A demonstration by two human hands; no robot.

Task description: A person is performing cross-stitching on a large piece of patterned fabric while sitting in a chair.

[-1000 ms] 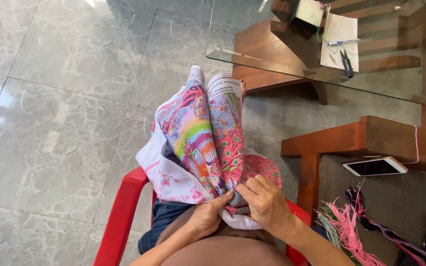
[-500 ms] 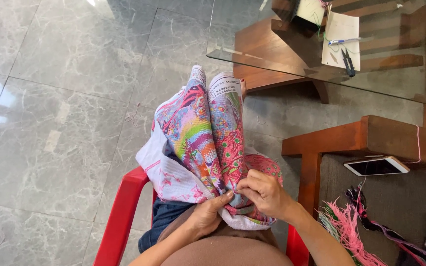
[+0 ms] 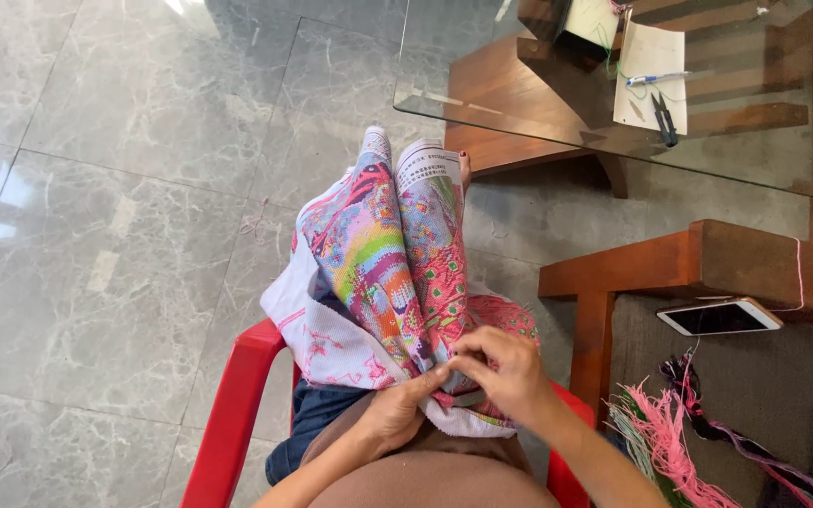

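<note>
Grey marble floor [image 3: 124, 188] spread under a glass table [image 3: 538, 103] and red chair [image 3: 228, 414]. Left hand [image 3: 397, 414] and right hand [image 3: 505, 372] each pinched the embroidered cloth [image 3: 388, 273] draped over the lap; a phone [image 3: 719, 317] lay nearby.

Looks like a home living room: polished grey marble floor tiles [image 3: 115, 169], glass-topped wooden coffee table [image 3: 519, 94], red plastic chair [image 3: 228, 414], white smartphone [image 3: 719, 317].

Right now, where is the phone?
In the head view, the phone lies at the right on a wooden table, screen up, just above the pink threads and right of the embroidered cloth.
</note>
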